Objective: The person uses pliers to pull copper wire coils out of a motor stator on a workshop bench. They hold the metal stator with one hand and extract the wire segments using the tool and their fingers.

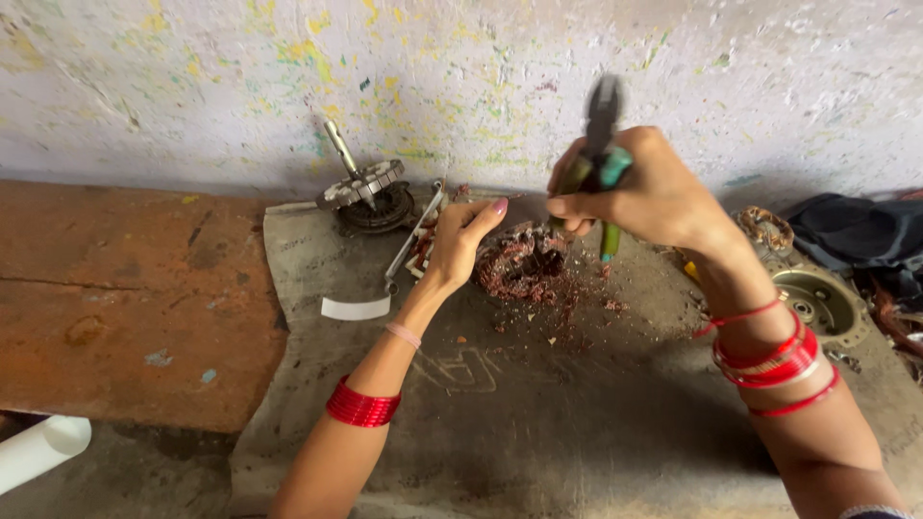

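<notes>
Evidently the left hand point(461, 240) steadies the copper-wound stator point(524, 261) on the mat point(538, 423), fingers bent against its rim. The right hand point(644, 187) clenches pliers point(598, 159), blurred, raised above it. Best pull straight up, stator pinned. A rotor point(363, 187) and housing point(817, 300) crowd the sides; the near mat offers room.

No packages, labels, signs or screens.
</notes>
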